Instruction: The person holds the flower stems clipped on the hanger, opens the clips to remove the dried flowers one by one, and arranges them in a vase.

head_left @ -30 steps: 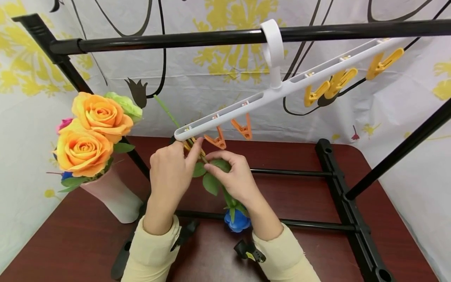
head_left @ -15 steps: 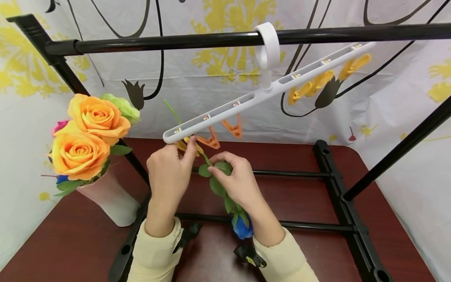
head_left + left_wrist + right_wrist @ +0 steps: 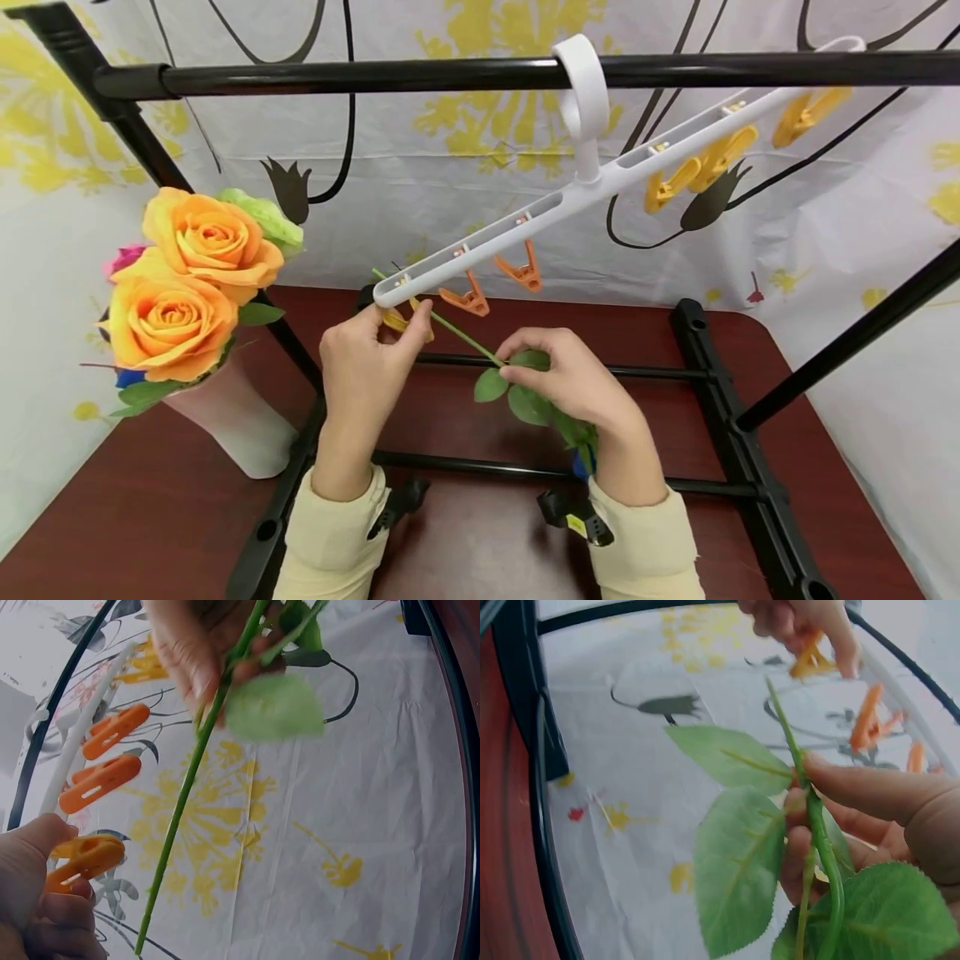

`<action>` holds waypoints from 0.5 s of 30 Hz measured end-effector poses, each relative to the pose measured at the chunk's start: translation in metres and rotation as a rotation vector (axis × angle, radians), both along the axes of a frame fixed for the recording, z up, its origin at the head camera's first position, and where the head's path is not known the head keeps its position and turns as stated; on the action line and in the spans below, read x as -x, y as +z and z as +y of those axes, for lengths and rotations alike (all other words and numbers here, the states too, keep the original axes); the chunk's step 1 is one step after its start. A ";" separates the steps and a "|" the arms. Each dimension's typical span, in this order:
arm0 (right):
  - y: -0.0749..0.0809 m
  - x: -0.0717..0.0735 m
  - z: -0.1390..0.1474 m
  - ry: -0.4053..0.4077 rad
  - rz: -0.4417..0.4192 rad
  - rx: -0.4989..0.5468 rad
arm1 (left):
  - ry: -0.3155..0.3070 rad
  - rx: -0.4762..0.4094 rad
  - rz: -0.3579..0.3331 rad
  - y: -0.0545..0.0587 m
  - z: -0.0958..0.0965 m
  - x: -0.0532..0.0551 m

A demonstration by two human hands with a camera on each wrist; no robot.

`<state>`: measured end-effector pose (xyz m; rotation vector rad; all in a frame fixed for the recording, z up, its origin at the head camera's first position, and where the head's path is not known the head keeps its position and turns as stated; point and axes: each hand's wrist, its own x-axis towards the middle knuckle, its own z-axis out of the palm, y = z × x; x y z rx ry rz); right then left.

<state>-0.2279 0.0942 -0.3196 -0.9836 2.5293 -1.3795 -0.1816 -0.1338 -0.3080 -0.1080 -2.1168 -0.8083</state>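
Note:
My left hand [image 3: 367,354] pinches a yellow clothespin [image 3: 88,859] at the near left end of the white clip hanger [image 3: 487,237]. In the right hand [image 3: 573,375] is a blue artificial rose [image 3: 582,463], gripped by its green stem [image 3: 821,840] among the leaves. The bloom points down and is mostly hidden behind the right wrist. In the left wrist view the stem's cut end hangs apart from the clothespin. Beside the left hand, two orange clothespins [image 3: 467,298] dangle from the hanger.
The hanger hooks over a black rack bar [image 3: 360,79]. More yellow clothespins [image 3: 720,158] hang at its far end. A pale vase [image 3: 247,425] with orange roses [image 3: 180,321] leans at left. Black base tubes [image 3: 480,467] cross the dark red table [image 3: 135,500].
My right hand has moved to the right with the rose, drawing its stem away from the clothespin. My left hand stays at the hanger's end; the hanger has swayed slightly.

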 end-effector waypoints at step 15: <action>0.002 -0.002 0.009 0.195 0.025 -0.071 | -0.101 -0.079 0.014 0.005 -0.006 -0.007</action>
